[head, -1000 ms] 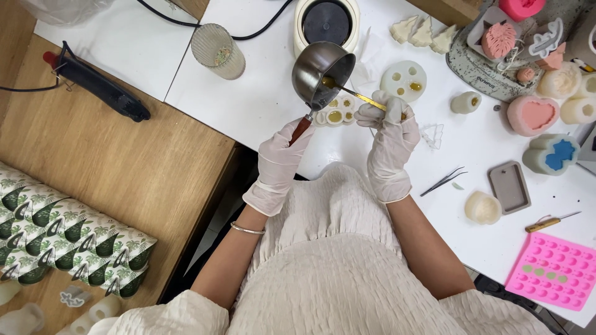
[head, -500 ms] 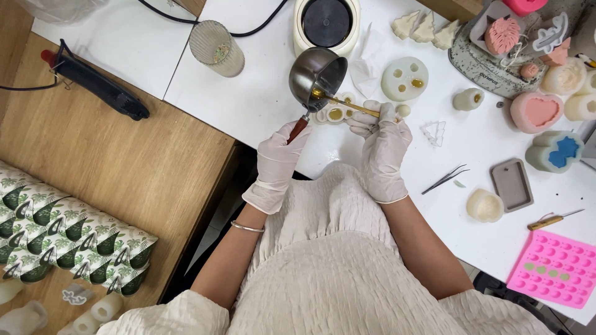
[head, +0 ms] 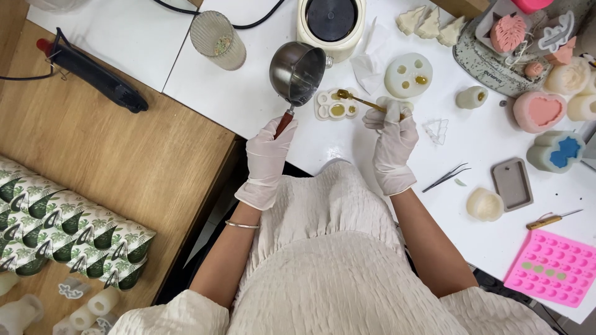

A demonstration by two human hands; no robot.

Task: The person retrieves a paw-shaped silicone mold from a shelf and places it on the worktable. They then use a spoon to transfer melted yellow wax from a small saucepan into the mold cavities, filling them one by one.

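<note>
My left hand, in a white glove, grips the red handle of a small steel pot held tilted above the white table. In my gloved right hand is a thin gold spoon; its tip rests over a small white silicone mould with yellow wax in its cavities. The pot's rim hangs just left of that mould. A round white mould with yellow-filled holes lies behind the spoon.
A cream wax melter and a ribbed glass stand at the back. Tweezers, a grey rectangular mould, pink moulds and several candles lie to the right. A black tool and leaf-patterned boxes sit on the wooden table at left.
The pot has tipped back upright and moved slightly left of the small mould. My right hand has lowered the spoon tip onto the mould.
</note>
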